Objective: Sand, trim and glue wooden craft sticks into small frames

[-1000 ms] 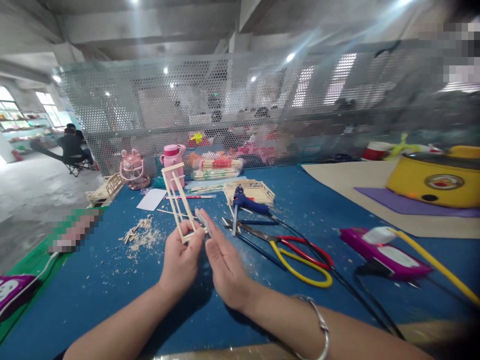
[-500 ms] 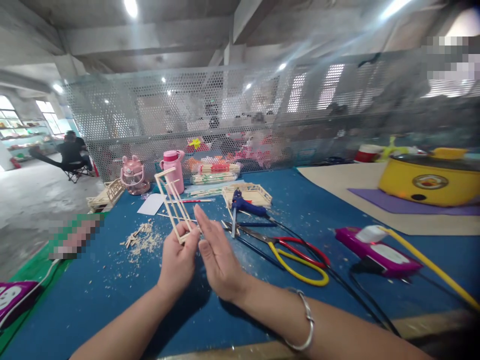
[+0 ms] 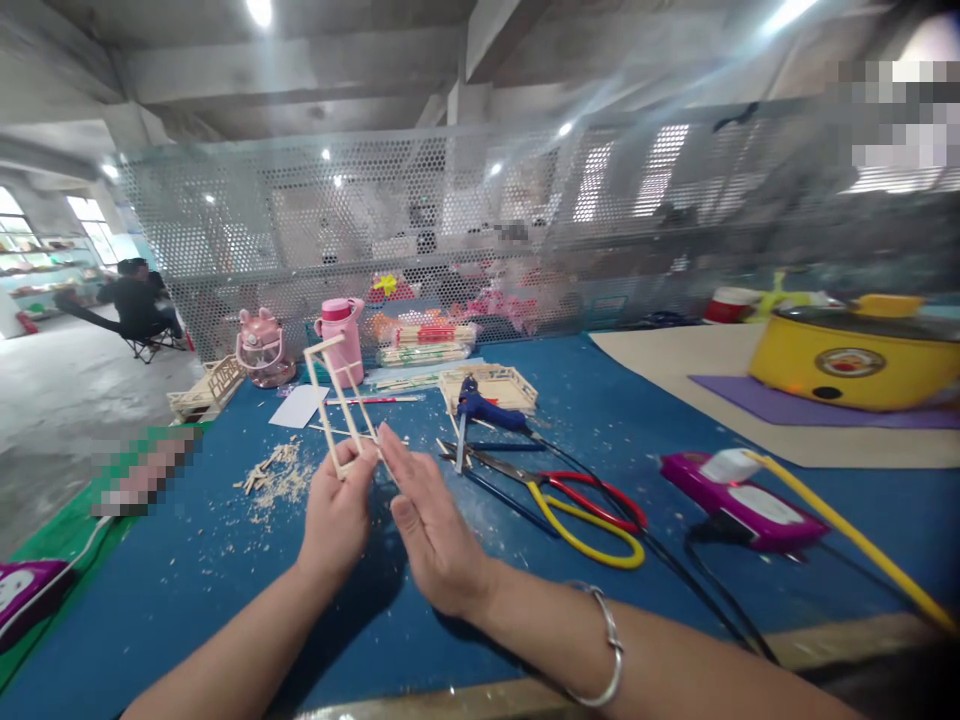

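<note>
Pinched at its lower end in my left hand (image 3: 335, 510) is a small frame of thin wooden sticks (image 3: 341, 412), tilted upright over the table. My right hand (image 3: 435, 525) is held flat, fingers stretched out together, its fingertips against or very near the frame's right side; I cannot tell if they touch. To the right lie a blue glue gun (image 3: 491, 410) and scissors with one red and one yellow handle (image 3: 589, 535). Wood scraps (image 3: 274, 475) are scattered left of my hands.
Behind stand a pink bottle (image 3: 342, 335), a pink clear jug (image 3: 262, 350) and a flat wooden stick model (image 3: 499, 388). Bundled sticks (image 3: 427, 340) lie near the mesh screen. A purple power strip (image 3: 742, 505) with cables and a yellow electric pot (image 3: 855, 350) are on the right. Someone sits far left.
My left hand has moved slightly left with the stick frame, which is turned a little. My right hand's fingertips have followed left and down a bit. The view has shifted slightly.
</note>
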Tool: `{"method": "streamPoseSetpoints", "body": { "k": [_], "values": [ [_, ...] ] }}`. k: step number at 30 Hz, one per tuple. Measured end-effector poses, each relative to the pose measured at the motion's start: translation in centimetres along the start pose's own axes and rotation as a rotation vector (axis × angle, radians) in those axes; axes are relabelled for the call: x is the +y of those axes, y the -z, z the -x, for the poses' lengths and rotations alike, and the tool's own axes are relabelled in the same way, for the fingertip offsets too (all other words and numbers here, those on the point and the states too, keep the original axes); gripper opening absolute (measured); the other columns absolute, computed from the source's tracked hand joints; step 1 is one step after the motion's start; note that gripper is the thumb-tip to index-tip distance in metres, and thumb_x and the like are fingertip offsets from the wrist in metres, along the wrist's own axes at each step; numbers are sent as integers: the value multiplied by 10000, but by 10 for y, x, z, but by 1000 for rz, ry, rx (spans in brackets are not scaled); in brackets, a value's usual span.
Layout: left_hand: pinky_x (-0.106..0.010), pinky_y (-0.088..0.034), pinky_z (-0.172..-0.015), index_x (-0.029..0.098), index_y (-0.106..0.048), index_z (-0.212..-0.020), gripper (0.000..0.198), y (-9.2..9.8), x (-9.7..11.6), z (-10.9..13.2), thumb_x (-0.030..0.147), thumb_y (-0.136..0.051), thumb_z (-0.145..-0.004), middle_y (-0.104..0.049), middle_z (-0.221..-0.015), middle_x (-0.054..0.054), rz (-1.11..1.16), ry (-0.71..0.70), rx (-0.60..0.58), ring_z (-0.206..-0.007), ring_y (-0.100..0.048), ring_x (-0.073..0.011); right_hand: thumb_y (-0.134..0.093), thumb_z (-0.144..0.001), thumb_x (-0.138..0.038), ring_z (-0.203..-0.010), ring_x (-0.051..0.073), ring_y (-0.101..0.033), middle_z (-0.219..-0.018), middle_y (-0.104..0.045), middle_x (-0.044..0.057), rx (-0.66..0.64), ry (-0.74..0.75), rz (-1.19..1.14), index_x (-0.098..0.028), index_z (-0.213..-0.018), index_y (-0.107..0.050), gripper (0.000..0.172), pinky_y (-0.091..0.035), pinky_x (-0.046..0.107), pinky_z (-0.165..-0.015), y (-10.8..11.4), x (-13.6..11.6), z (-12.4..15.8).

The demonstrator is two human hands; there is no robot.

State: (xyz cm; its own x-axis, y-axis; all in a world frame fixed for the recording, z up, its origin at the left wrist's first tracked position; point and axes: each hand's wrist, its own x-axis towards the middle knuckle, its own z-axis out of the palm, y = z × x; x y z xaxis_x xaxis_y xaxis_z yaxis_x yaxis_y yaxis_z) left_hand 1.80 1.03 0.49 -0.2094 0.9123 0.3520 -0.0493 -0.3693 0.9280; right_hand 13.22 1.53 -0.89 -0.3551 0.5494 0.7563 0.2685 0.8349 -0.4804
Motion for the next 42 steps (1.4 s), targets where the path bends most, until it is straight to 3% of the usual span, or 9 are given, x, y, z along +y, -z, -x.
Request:
{"method": "streamPoseSetpoints", "body": {
  "k": [7, 11, 16, 21, 25, 30, 34, 39, 42],
  "values": [
    [-224, -424, -640, 166, -532, -710, 216, -2, 0, 3, 367, -530, -789, -547, -660, 11, 19, 7, -95, -631, -503, -118, -274, -935, -249, -1310, 190, -318, -1464, -282, -2, 34, -2, -10, -309, -1418, -166, 498, -287, 447, -1048, -1, 0, -2],
    [-229, -427, -674, 168, -533, -726, 208, -2, 2, 3, 366, -534, -786, -553, -686, 8, 36, -26, 17, -663, -515, -123, -299, -933, -257, -1272, 180, -365, -1457, -304, 18, -7, 0, -6, -305, -1422, -149, 513, -323, 421, -1023, -1, 0, -1],
    [-231, -424, -643, 170, -520, -701, 204, -2, 3, 4, 351, -523, -796, -542, -654, 14, -3, -38, -107, -620, -501, -118, -257, -943, -244, -1297, 178, -325, -1472, -269, 0, 35, 33, 20, -333, -1423, -107, 511, -292, 441, -1036, -1, 1, -2],
    [-230, -421, -681, 165, -532, -729, 199, -2, 1, 4, 352, -524, -797, -549, -690, 6, 70, -29, 10, -670, -509, -121, -281, -939, -255, -1278, 174, -350, -1463, -291, 22, -2, 52, 32, -317, -1426, -105, 522, -335, 418, -1012, -2, 2, -2],
    [-232, -413, -642, 163, -526, -699, 206, -2, 1, 5, 348, -538, -786, -532, -648, 10, 40, -4, -113, -624, -489, -121, -235, -947, -263, -1311, 184, -308, -1470, -275, 15, 55, 95, 64, -319, -1427, -89, 505, -313, 447, -1022, -2, 3, -3],
    [-230, -412, -672, 161, -539, -716, 201, -3, 3, 5, 352, -548, -780, -551, -692, 5, 93, -20, 23, -667, -498, -121, -258, -942, -274, -1299, 186, -334, -1469, -277, 31, 10, 100, 77, -299, -1431, -89, 519, -338, 432, -1015, -2, 3, -3],
    [-242, -415, -645, 158, -544, -698, 205, -4, 3, 6, 350, -561, -768, -551, -668, -3, 66, -12, -92, -647, -499, -132, -252, -937, -241, -1305, 192, -327, -1468, -279, 12, 59, 97, 97, -317, -1429, -86, 524, -333, 445, -1017, 0, 2, -4],
    [-219, -406, -649, 165, -551, -713, 196, -5, 4, 7, 349, -557, -780, -542, -674, 11, 104, -23, 8, -644, -487, -116, -267, -938, -262, -1292, 194, -346, -1468, -280, 33, 15, 75, 80, -295, -1432, -92, 525, -355, 431, -1002, -1, 2, -4],
    [-224, -411, -633, 164, -547, -686, 191, -5, 4, 10, 336, -573, -766, -547, -650, 11, 102, -3, -74, -623, -493, -119, -249, -942, -252, -1318, 185, -299, -1472, -270, 16, 56, 95, 74, -312, -1430, -80, 520, -311, 437, -1031, -2, 2, -5]
  ]
}}
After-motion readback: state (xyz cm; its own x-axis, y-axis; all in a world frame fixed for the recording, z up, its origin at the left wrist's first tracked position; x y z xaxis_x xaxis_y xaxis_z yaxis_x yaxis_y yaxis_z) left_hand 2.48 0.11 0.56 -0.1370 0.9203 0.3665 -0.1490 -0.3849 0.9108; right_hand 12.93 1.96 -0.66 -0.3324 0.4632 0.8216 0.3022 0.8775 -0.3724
